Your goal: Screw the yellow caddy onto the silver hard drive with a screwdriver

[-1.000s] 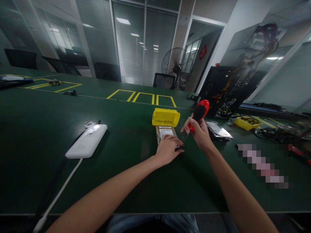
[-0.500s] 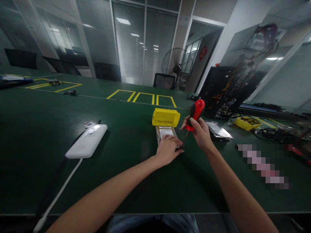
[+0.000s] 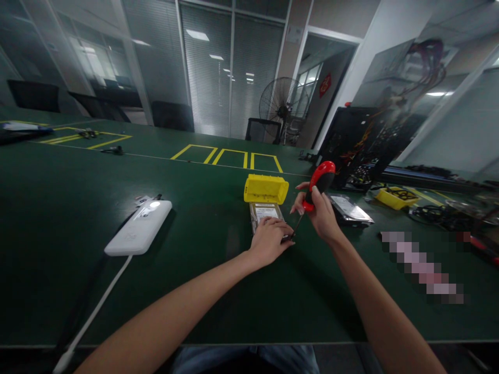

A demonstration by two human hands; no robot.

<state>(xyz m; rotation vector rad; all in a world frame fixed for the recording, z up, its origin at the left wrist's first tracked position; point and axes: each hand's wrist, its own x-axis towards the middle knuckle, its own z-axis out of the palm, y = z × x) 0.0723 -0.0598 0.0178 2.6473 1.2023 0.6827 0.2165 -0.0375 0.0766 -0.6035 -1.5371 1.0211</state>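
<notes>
A hard drive [image 3: 265, 212] with a white label lies on the green table, just in front of a yellow bin [image 3: 266, 189]. My left hand [image 3: 270, 240] is wrapped over the drive's near end and grips it, covering that part. In my right hand [image 3: 320, 213] is a red and black screwdriver [image 3: 323, 179], tilted with its handle up and to the right. Its shaft slants down to the drive's near right corner, beside my left fingertips. Whether the tip sits in a screw is too small to tell.
To the right lies a second hard drive [image 3: 351, 210], near another yellow bin [image 3: 396, 198] and black cables. A black computer case [image 3: 346, 148] stands behind them. On the left rests a white power bank [image 3: 139, 228] with a white cable.
The screwdriver's handle has leaned further right and slightly down, with the fingers of my right hand loosened and shifted around it. My left hand and the hard drive have stayed put.
</notes>
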